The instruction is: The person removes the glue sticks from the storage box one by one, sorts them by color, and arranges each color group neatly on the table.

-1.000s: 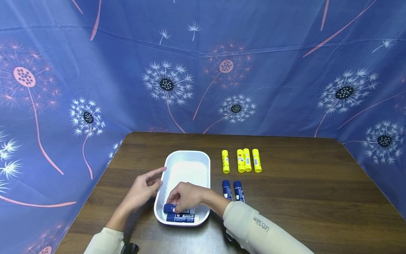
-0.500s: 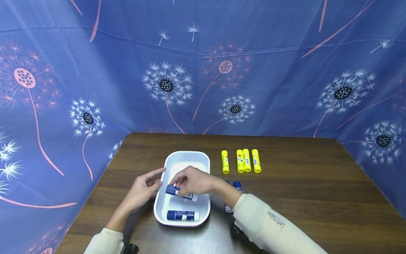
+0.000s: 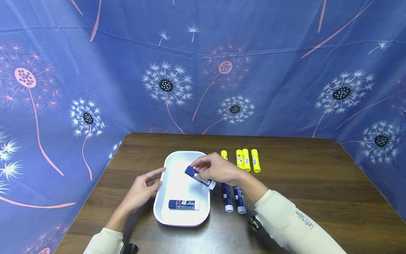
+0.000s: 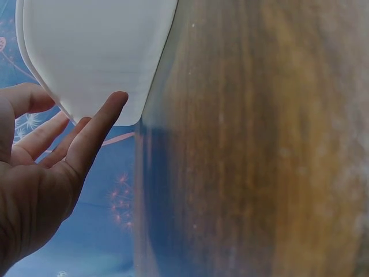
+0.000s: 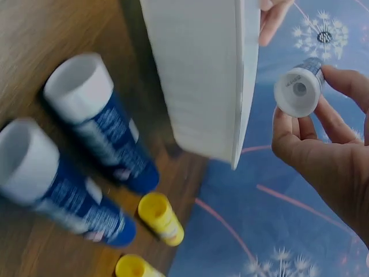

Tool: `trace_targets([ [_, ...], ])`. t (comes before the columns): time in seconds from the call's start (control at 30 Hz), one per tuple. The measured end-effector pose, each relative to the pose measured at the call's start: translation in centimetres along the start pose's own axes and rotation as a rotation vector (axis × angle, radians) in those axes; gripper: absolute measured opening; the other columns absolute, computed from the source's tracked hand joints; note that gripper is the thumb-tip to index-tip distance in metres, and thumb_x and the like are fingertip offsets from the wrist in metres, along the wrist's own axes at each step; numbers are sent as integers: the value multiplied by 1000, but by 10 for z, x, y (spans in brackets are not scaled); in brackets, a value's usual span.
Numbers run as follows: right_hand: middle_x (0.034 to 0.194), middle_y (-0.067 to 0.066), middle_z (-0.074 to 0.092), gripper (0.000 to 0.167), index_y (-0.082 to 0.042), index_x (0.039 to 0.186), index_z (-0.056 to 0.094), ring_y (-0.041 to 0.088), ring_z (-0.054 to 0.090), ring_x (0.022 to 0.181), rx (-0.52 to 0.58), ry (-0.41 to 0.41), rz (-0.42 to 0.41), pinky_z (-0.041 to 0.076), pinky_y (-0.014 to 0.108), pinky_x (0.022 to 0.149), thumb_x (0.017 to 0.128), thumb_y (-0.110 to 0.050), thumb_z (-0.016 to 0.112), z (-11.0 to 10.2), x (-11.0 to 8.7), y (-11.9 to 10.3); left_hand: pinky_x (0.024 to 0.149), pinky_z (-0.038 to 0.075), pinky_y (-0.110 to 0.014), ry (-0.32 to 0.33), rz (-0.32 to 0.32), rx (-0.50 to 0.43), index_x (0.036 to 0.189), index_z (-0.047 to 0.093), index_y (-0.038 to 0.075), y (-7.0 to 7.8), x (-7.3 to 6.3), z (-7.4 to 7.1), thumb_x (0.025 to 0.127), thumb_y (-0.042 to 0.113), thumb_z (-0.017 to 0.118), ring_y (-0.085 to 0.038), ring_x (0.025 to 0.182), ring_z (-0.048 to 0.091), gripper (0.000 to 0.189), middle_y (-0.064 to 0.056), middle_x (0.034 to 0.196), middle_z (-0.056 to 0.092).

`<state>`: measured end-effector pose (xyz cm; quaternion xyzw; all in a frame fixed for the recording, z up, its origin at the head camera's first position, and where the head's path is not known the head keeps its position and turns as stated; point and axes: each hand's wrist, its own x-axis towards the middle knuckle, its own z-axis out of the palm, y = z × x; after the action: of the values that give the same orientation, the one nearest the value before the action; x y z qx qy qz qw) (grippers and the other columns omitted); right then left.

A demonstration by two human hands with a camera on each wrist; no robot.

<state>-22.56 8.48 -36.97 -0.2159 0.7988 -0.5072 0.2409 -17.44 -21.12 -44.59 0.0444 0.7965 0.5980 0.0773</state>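
My right hand [image 3: 220,170] pinches a blue glue stick [image 3: 205,182] with a white base, tilted, over the right rim of the white tray [image 3: 176,183]. In the right wrist view, the hollow white end of this glue stick [image 5: 298,92] faces the camera between thumb and fingers. Another blue glue stick [image 3: 184,204] lies crosswise in the tray's near part. At the tray's left side, my left hand [image 3: 142,188] touches the rim with thumb and forefinger extended. The left wrist view shows the left hand's fingers [image 4: 95,135] against the tray's outer wall.
To the right of the tray, two blue glue sticks [image 3: 240,201] lie side by side on the brown wooden table [image 3: 301,183]. Several yellow glue sticks [image 3: 255,161] lie behind them, one partly covered by the right hand. A blue flowered cloth [image 3: 272,70] hangs behind.
My right hand has lifted one blue glue stick from the tray's near end and carried it up and right. The other stick has rolled slightly away from the near wall. The left hand stays put.
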Motion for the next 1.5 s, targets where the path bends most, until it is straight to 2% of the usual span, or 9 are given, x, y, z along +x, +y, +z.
trace_targets([
  [0.2,112,11,67,38,-6,126,71,21,60,100,45,124,58,56,25,82,88,-3,74,-19,-17,12,82,65,-37,-5,6,3,150,53,8,1,1,-1,103,6,56,-38,124,66,47,-31,145,57],
  [0.57,119,17,65,48,7,137,59,16,63,101,219,331,72,57,21,84,91,-1,69,-44,-58,34,83,65,-37,25,-31,36,148,56,11,1,1,1,102,5,56,-37,123,67,47,-29,144,58],
  [0.77,118,12,62,52,7,142,55,14,60,102,278,428,123,56,19,83,92,-3,67,-51,-80,52,82,65,-36,29,-41,18,148,56,12,2,2,2,101,4,57,-35,122,68,48,-28,144,58],
  [0.9,115,10,61,53,6,144,53,13,58,100,269,481,173,53,20,80,94,-5,67,-50,-92,66,82,66,-35,26,-33,21,148,56,12,2,1,3,101,4,57,-35,122,67,48,-28,145,58],
  [1.1,123,14,60,54,4,146,51,15,60,102,250,555,266,57,19,82,97,-10,68,-43,-106,86,82,66,-37,36,-41,36,148,57,13,-1,-1,2,102,6,58,-36,124,67,47,-26,148,56],
  [1.5,115,11,65,51,2,141,57,14,59,96,193,723,376,54,18,73,95,-12,71,-24,-118,118,83,65,-36,30,-37,30,148,56,12,-1,-1,3,102,6,57,-38,128,64,46,-27,151,53],
])
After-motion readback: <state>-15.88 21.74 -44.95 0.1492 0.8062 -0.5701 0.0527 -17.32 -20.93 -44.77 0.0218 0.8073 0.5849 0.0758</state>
